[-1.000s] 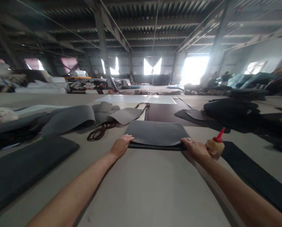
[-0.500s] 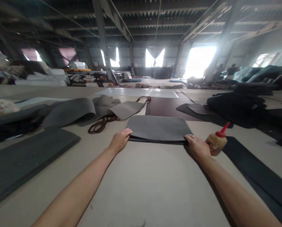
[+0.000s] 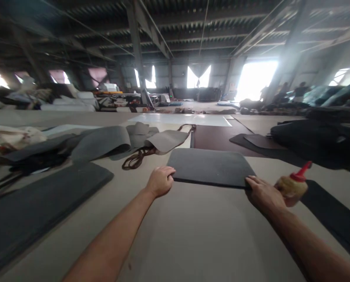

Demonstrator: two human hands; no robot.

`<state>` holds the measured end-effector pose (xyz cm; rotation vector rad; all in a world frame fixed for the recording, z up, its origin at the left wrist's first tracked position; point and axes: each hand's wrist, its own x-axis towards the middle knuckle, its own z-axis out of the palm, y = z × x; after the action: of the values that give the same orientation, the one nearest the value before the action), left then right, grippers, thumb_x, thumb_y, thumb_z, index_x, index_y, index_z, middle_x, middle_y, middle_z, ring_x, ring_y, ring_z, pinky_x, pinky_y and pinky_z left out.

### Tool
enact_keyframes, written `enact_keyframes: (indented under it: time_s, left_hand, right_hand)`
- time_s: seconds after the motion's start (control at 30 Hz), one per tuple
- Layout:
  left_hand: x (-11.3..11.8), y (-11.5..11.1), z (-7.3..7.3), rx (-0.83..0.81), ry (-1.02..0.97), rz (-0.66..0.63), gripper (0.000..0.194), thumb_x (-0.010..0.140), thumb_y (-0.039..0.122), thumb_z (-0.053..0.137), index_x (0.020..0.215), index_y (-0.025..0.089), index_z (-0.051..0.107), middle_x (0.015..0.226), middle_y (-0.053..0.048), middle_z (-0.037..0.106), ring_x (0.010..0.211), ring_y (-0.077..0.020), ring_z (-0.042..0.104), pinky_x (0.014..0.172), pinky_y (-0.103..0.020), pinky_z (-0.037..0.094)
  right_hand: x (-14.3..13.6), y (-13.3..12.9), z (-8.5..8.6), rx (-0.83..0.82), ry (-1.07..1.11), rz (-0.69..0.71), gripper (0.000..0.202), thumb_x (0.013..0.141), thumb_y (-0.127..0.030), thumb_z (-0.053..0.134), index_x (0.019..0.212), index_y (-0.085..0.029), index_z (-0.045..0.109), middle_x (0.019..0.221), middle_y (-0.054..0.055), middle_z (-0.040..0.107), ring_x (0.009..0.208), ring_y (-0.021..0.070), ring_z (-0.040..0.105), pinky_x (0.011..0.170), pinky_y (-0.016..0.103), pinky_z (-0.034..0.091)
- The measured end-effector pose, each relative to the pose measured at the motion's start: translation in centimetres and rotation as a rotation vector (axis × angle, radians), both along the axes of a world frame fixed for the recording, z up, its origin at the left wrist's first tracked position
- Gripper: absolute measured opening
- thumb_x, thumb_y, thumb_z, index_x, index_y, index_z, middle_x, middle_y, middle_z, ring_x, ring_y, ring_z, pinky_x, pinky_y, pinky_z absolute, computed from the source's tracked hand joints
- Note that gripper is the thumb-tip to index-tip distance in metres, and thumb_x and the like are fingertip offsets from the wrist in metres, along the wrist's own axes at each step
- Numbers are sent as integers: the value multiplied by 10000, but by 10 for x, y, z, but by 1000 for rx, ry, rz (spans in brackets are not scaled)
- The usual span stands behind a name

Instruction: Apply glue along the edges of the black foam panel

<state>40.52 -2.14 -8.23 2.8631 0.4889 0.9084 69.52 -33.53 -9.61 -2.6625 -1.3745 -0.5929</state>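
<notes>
A dark grey sheet stack (image 3: 210, 166) with rounded far corners lies on the pale table (image 3: 192, 227) in front of me. My left hand (image 3: 161, 181) is closed on its near left corner, thumb and fingers together. At the near right corner my right hand (image 3: 264, 192) pinches the edge of the stack. Just beyond the right hand stands a bottle (image 3: 291, 188) of yellowish-brown content with a red pointed nozzle, partly hidden by that hand.
Thick dark grey sheets (image 3: 46, 207) lie at the left, and dark strips (image 3: 336, 215) at the right. Behind are curled grey pieces (image 3: 103, 143), a brown cord (image 3: 134, 159), a maroon sheet (image 3: 219, 137) and a black heap (image 3: 313, 137).
The view has shifted, so the scene sits further right and slightly lower. The stack's near edge, where layers stood slightly apart, now looks pressed together. Both hands remain at its corners.
</notes>
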Motion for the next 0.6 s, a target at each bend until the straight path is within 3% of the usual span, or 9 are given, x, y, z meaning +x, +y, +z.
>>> enact_keyframes:
  time_s: [0.1, 0.2, 0.43, 0.6]
  left_hand:
    - [0, 0, 8, 48, -67, 100, 308, 921, 219, 505, 1195, 203, 647, 1298, -69, 630, 1233, -245, 545, 1059, -451, 454]
    - [13, 17, 16, 86, -39, 139, 285, 980, 256, 455, 1175, 199, 654, 1363, -80, 586, 1304, -260, 483, 1088, -474, 419]
    - [69, 100, 42, 104, 176, 143, 345, 1019, 299, 419, 1309, 224, 593, 1542, -66, 405, 1488, -338, 208, 1181, -638, 253]
    - [87, 150, 44, -55, 340, 271, 428, 994, 529, 479, 1272, 242, 630, 1586, -68, 323, 1506, -398, 93, 1175, -755, 102]
  right_hand:
    - [12, -2, -12, 97, -84, 108, 435, 856, -164, 512, 1251, -111, 687, 1361, 160, 627, 1286, 331, 566, 1077, 468, 487]
    - [19, -2, -17, 152, -144, 227, 420, 849, -187, 496, 1205, -143, 715, 1342, 142, 644, 1271, 334, 579, 1063, 491, 503]
    - [22, -4, -17, 193, -256, 317, 415, 906, -290, 410, 1107, -132, 737, 1252, 159, 692, 1144, 328, 664, 944, 480, 579]
    - [30, -6, -26, 243, -235, 316, 369, 883, -305, 449, 1093, -182, 727, 1184, 134, 723, 1088, 320, 689, 903, 459, 597]
